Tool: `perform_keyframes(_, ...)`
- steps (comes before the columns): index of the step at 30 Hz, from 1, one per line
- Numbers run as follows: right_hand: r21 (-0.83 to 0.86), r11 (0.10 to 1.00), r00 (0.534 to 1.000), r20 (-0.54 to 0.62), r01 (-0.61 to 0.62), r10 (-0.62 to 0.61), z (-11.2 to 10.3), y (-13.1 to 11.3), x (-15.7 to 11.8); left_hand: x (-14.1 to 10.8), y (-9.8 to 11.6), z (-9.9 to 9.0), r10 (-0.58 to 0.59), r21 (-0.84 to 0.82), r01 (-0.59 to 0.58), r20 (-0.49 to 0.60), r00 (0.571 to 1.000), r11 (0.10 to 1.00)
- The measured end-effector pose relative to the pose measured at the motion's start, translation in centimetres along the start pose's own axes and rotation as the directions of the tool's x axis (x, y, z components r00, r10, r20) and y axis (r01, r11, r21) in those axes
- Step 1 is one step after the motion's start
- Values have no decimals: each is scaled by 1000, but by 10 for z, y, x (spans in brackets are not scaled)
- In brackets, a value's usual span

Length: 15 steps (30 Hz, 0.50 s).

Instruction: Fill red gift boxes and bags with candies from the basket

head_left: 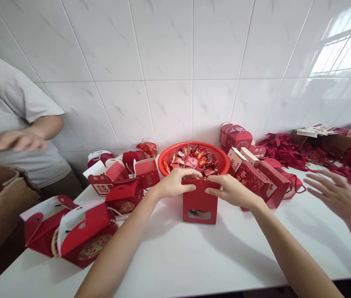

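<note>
A tall red gift box with a small oval window low on its front stands upright on the white table. My left hand grips its top left edge, thumb on the front and fingers over the rim. At the top right edge, my right hand pinches the box in the same way. Just behind it sits a red plastic basket full of wrapped candies. The inside of the box is hidden from me.
Open red boxes with rope handles crowd the left side. More red boxes and dark red ribbons lie right. A person's hand reaches in from the right; another person stands left by a cardboard box.
</note>
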State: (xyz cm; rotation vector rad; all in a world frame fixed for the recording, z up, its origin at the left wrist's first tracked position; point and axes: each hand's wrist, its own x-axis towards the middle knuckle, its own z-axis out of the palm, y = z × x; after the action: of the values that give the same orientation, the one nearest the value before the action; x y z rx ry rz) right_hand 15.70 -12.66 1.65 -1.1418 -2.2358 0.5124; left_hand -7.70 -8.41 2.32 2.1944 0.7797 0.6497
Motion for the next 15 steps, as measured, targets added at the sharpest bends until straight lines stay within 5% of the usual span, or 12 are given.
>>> perform_keyframes(11,196,981,982,-188,5,33,37,4,-28,-2,-3,-9,-26,-121,41,122,992,992)
perform_keyframes(15,307,951,970,-241,35,42,19,-12,-45,1,-9,-12,-18,-204,6,-58,998,979)
